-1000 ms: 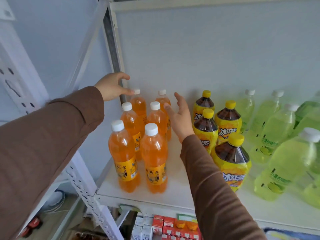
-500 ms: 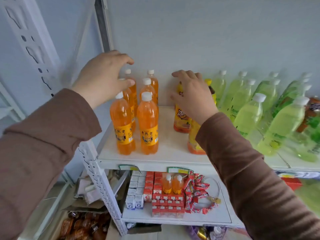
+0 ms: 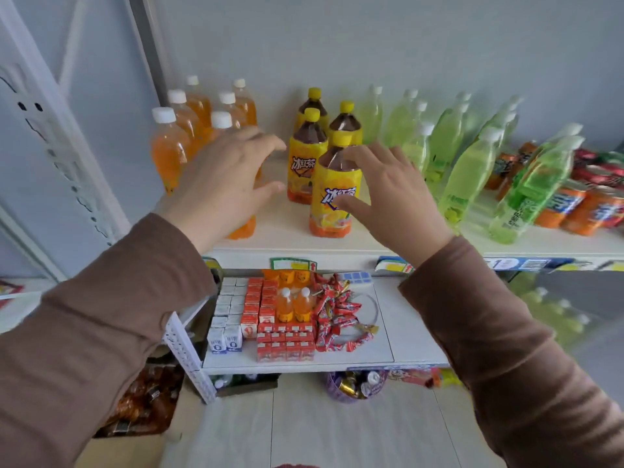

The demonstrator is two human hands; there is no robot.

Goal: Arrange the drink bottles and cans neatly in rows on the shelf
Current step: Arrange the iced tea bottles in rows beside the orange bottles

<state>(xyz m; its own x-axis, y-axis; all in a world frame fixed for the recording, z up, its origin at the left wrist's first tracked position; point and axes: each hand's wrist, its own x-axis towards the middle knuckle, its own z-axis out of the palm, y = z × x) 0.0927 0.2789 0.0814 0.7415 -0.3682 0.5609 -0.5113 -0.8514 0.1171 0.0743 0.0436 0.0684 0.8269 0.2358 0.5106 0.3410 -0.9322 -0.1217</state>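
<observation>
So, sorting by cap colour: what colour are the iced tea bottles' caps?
Yellow, on all four iced tea bottles; clearest in the head view.

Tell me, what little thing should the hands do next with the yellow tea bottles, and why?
Probably the right hand should close on the front tea bottle and slide it back. Its fingers are spread beside that bottle, which stands nearer the shelf edge than the other tea bottles. The left hand is open too.

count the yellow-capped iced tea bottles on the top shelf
4. Back left, back right, middle left, and front, beside the right hand. More could be hidden behind them.
</observation>
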